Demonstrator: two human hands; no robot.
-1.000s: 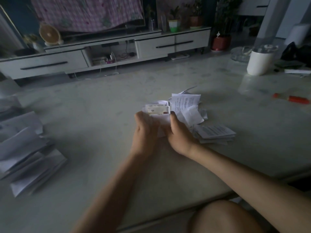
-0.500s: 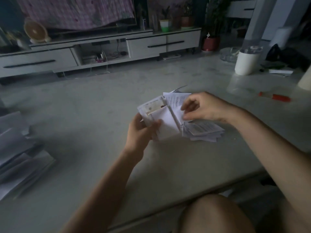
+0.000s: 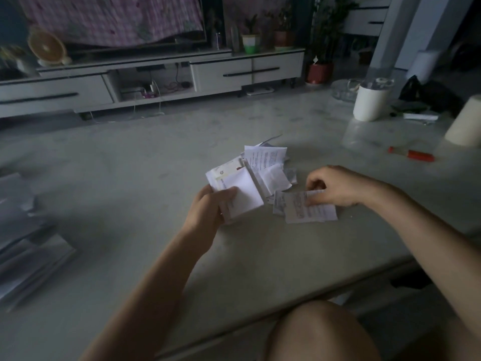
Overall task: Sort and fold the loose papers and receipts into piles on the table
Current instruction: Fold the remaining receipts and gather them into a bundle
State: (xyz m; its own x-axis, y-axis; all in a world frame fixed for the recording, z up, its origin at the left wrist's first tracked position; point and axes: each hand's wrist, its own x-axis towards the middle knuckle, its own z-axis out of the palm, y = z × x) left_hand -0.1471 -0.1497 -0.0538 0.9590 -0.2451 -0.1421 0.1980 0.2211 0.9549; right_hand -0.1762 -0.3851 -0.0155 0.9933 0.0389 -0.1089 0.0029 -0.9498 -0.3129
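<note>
My left hand [image 3: 208, 207] grips a small stack of folded white papers [image 3: 239, 188], thumb across the top sheet, lifted a little off the pale table [image 3: 130, 178]. Just behind it lies a loose heap of receipts [image 3: 268, 160]. To the right, my right hand [image 3: 333, 186] pinches a printed receipt [image 3: 309, 208] that lies on a small flat pile on the table. A larger pile of folded papers [image 3: 28, 246] sits at the table's far left edge, blurred.
A white cylindrical container [image 3: 371, 100] and a cream one [image 3: 466, 123] stand at the back right, with a red pen [image 3: 413, 153] near them. Dark items lie at the far right. The table's front edge runs above my knee [image 3: 320, 332].
My right hand left the shared stack, reached over the heap, then drew back right and down with a printed receipt. My left hand keeps the folded stack, now tilted left.
</note>
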